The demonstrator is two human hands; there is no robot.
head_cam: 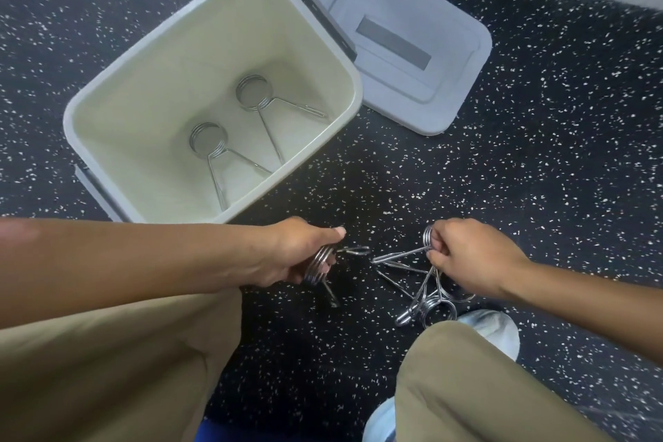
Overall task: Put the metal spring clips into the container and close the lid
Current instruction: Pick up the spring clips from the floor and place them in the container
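My left hand (299,251) is curled tight around the coil of 1 spring clip (319,264), thumb stretched out over the top; my fingers wrap underneath, so most of them are hidden and only the clip's 2 wire legs poke out, 1 toward 3 o'clock and 1 toward 5 o'clock. My right hand (470,257) is pinched shut on the coil of another clip (401,255), its legs running toward 9 o'clock, and the fingertips are folded under where I cannot see them. Below that hand, at about 6 o'clock from it, a tangle of loose clips (430,303) lies on the speckled black floor (538,154); the wires cross each other and my right knee (466,370) cuts off the lower coils, so I cannot tell how many are there. The open container (107,108) stands at 11 o'clock from my hands, with 2 clips (229,126) flat on its bottom; my left forearm covers its near corner. The lid (448,100) lies on the floor just beside the container at its 2 o'clock side, underside up as far as I can judge, 1 edge tucked behind the container's dark latch (332,27). A pale shoe (491,328) peeks out past my right knee, mostly hidden.
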